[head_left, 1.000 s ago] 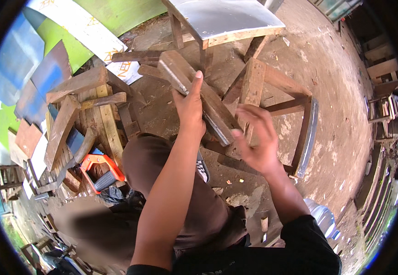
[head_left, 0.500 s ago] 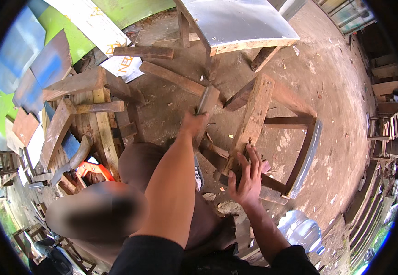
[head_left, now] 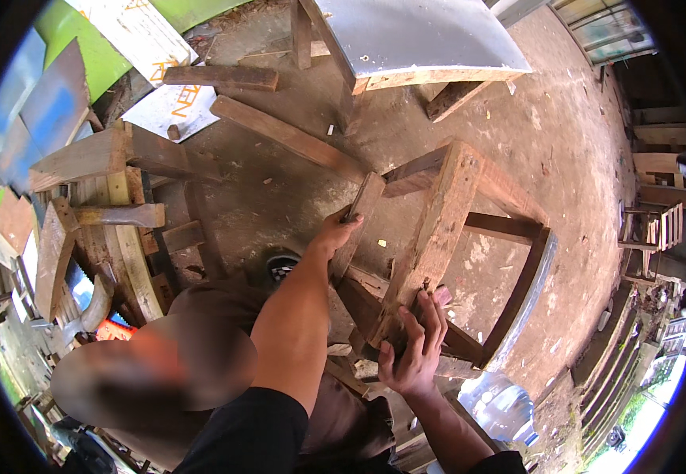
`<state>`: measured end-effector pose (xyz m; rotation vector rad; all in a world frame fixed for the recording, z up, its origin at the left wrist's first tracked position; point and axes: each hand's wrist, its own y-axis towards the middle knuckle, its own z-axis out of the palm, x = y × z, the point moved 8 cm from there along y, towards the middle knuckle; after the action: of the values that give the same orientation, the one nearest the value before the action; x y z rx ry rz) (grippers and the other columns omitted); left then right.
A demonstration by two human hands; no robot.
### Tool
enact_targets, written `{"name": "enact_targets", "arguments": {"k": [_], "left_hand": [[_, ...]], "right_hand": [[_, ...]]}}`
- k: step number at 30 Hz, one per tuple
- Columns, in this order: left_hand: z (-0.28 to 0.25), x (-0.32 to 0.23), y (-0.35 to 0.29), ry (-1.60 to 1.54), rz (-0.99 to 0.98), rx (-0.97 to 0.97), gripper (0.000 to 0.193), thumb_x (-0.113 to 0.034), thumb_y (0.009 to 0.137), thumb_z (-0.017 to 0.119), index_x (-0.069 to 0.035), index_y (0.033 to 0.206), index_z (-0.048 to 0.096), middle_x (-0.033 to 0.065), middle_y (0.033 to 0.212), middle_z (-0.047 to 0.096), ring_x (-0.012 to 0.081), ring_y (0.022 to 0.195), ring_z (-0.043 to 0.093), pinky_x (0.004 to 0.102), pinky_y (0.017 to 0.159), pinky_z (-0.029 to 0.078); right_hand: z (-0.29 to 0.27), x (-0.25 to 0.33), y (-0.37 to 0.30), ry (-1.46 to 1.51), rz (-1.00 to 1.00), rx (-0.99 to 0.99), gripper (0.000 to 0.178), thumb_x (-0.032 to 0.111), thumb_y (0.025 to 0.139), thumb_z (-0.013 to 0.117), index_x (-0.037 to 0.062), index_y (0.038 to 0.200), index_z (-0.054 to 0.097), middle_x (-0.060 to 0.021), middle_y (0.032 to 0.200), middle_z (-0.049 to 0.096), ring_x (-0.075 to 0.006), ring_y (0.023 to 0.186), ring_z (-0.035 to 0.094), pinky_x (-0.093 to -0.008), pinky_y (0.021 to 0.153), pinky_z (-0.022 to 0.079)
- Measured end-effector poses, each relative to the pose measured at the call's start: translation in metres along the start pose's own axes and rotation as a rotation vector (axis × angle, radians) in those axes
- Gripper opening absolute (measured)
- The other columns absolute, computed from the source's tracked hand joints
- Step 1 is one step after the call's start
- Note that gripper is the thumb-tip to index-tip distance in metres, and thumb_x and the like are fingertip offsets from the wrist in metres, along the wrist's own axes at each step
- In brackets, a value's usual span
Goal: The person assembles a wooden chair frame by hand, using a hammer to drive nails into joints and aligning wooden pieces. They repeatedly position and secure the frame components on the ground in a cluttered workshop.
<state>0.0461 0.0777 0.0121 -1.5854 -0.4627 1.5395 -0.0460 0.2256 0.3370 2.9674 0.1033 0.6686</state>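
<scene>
A wooden stool-like frame (head_left: 435, 241) lies tipped on the ground in front of me, with a metal sheet along its right edge. My right hand (head_left: 418, 345) rests on the near end of its thick top beam, fingers bent over the wood. To the left, my left hand (head_left: 336, 235) is wrapped round a short wooden bar (head_left: 367, 197) that slants beside the frame. Whether this bar is joined to the frame, I cannot tell. A long wooden beam (head_left: 283, 136) lies on the ground beyond the bar.
At left, a pile of timber (head_left: 133, 253) holds a hammer-like wooden piece (head_left: 118, 215) and an orange-handled saw (head_left: 115, 328). A metal-topped table (head_left: 422, 39) stands at the far side. Near my right forearm lies a clear plastic bottle (head_left: 497, 407).
My left hand and the wooden bar have moved lower. The right hand has shifted slightly left and down, its fingers more bent. The whole view has also shifted.
</scene>
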Motion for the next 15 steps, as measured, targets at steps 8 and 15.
{"name": "enact_targets", "arguments": {"k": [8, 15], "left_hand": [[0.002, -0.001, 0.01, -0.092, 0.012, 0.08, 0.076, -0.042, 0.092, 0.079, -0.007, 0.153, 0.05, 0.0162, 0.152, 0.054, 0.0306, 0.14, 0.05, 0.047, 0.116, 0.04], [0.0, 0.0, 0.013, -0.099, 0.042, 0.031, 0.076, -0.038, 0.093, 0.078, -0.005, 0.154, 0.047, 0.0155, 0.143, 0.062, 0.0288, 0.134, 0.056, 0.0443, 0.116, 0.041]], "right_hand": [[0.001, -0.001, -0.001, -0.007, 0.0, -0.004, 0.055, 0.026, 0.091, 0.061, 0.0059, 0.141, 0.051, -0.0274, 0.152, 0.042, -0.0511, 0.138, 0.043, -0.0585, 0.113, 0.039], [0.002, -0.002, -0.001, -0.01, 0.002, 0.004, 0.057, 0.025, 0.089, 0.063, 0.0066, 0.142, 0.05, -0.0271, 0.153, 0.041, -0.0511, 0.139, 0.042, -0.0588, 0.113, 0.038]]}}
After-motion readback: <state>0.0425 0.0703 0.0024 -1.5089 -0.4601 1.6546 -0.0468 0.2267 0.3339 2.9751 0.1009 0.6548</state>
